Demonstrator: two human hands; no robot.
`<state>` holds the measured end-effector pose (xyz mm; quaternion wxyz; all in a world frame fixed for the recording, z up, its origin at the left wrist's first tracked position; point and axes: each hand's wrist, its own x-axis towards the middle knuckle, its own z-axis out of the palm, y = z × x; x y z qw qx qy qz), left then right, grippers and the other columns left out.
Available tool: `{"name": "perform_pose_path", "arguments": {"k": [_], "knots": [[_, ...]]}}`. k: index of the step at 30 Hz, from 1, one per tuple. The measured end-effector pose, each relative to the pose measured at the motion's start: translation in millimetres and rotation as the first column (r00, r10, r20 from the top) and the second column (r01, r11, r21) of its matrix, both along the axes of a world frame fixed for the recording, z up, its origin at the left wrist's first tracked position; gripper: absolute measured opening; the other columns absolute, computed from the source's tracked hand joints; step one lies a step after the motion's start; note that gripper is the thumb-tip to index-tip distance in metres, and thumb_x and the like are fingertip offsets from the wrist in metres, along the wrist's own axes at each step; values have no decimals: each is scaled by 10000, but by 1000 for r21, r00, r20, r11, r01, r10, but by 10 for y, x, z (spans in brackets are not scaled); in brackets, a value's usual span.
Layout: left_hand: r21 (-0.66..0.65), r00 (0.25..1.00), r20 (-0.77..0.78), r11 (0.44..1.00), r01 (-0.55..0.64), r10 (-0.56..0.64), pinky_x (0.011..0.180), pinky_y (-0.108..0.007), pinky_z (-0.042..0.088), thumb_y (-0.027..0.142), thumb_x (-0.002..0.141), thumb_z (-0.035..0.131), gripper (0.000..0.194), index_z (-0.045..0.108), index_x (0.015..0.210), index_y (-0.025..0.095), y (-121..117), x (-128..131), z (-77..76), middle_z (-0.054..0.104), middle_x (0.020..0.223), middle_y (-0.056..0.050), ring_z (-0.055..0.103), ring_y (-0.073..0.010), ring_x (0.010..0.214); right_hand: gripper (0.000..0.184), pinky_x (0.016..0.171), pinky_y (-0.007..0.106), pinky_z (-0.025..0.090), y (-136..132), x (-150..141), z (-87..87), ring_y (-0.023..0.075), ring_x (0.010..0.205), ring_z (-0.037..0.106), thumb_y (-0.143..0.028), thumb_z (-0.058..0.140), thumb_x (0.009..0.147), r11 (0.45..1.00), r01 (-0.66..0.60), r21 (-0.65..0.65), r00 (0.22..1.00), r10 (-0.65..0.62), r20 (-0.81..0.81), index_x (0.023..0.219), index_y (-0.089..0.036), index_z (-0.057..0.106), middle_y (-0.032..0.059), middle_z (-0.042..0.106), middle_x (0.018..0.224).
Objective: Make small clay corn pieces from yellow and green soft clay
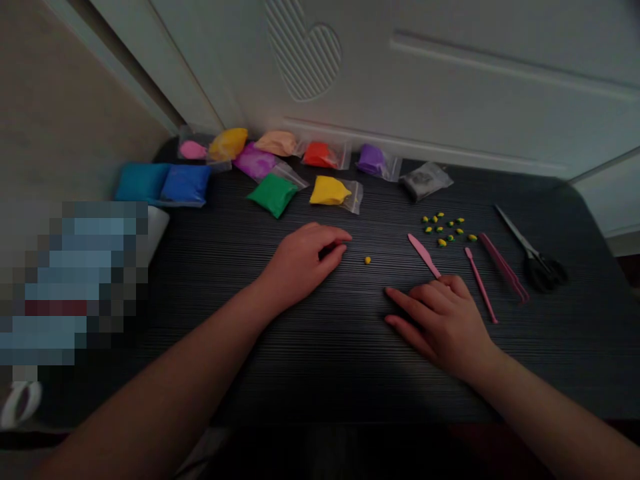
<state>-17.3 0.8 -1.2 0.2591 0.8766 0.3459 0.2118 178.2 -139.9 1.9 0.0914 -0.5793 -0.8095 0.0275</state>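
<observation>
A tiny yellow clay ball point(367, 260) lies on the dark ribbed table top. Just left of it is my left hand point(306, 259), resting on the table with thumb and forefinger a little apart and nothing between them. My right hand point(440, 323) lies to the lower right of the ball, fingers spread and holding nothing visible. The pink plastic knife point(423, 255) points away from me, its near end reaching the fingers of that hand, which partly hide it. Beyond the knife sit several small yellow-and-green clay pieces point(440, 229) in a loose cluster.
Right of my right hand lie a thin pink modelling stick point(481, 285), pink tweezers point(503, 267) and black-handled scissors point(531, 250). Bags of coloured clay, among them yellow point(329, 191), green point(274, 194) and blue point(185, 185), line the back. A blurred-out object point(75, 273) stands left.
</observation>
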Motion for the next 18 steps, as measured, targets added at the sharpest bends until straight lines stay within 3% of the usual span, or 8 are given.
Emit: {"name": "perform_pose_path", "arguments": {"k": [18], "knots": [[-22,1000,16,1000,-3,3,775,-281,431,228,797,446,216,598,945,186,-11,1,1,626,886,-13,555,-135,814,309,751,364,273,-2,-21,29,160,729,485,-364,477,799,1000,3,3,1000,-3,0,1055,-222,576,31,577,772]]}}
